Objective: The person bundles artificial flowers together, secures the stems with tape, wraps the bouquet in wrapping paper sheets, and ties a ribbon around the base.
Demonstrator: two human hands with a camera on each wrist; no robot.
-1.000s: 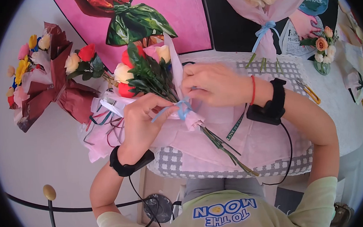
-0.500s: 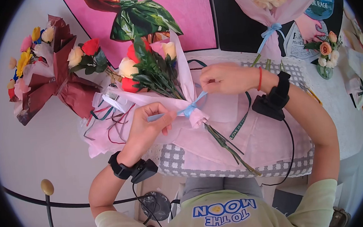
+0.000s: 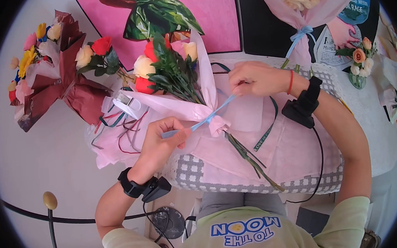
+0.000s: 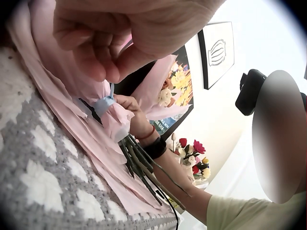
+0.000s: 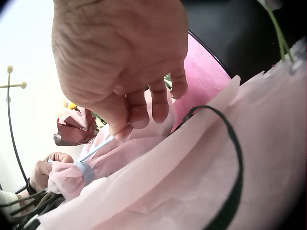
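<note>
A bouquet of red and cream roses with green leaves [image 3: 173, 80] lies tilted in pink wrapping paper [image 3: 184, 109], its bare stems [image 3: 248, 159] pointing toward the person. Around the gathered paper neck runs a light blue ribbon [image 3: 210, 118]. My left hand [image 3: 163, 137] pinches one ribbon end between thumb and forefinger, left of the neck. The other end is pinched by my right hand [image 3: 257, 77], up and to the right. Between both hands the ribbon looks taut; in the right wrist view its strand [image 5: 98, 146] runs straight from the fingertips to the neck.
A maroon-wrapped bouquet [image 3: 64, 82] stands at the left, a finished-looking pink one [image 3: 307, 15] at the back right. A dark green printed ribbon [image 3: 271, 128] lies on pink paper. A white device [image 3: 127, 105] and loose ribbons lie left. A small flower vase [image 3: 357, 80] stands right.
My hands have moved apart, the right one up and to the right, drawing the blue ribbon's ends out straight. The knot at the neck looks smaller and tighter.
</note>
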